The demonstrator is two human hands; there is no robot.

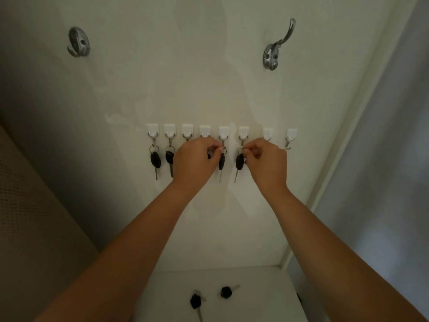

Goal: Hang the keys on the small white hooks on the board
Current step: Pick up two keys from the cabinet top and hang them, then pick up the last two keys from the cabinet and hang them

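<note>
head view, nearest the camera: a white shelf [267, 298] at the bottom carries two loose black-headed keys, one key [196, 302] toward the front and another key [227, 291] just behind and to its right, apart from each other. above them both bare forearms reach up to the board [209, 89]. the left hand [193, 162] has its fingertips pinched together at the ring of the fifth key [221, 162], under the fifth white hook [223, 133]. the right hand [267, 162] pinches the ring of the sixth key [239, 162], under the sixth hook [243, 133]. to the left, two more keys hang from the first hook [152, 131] and second hook [169, 131]. the last hook [290, 135] at the right end is bare. higher up sit two metal coat hooks, a left one [79, 41] and a right one [276, 49].
</note>
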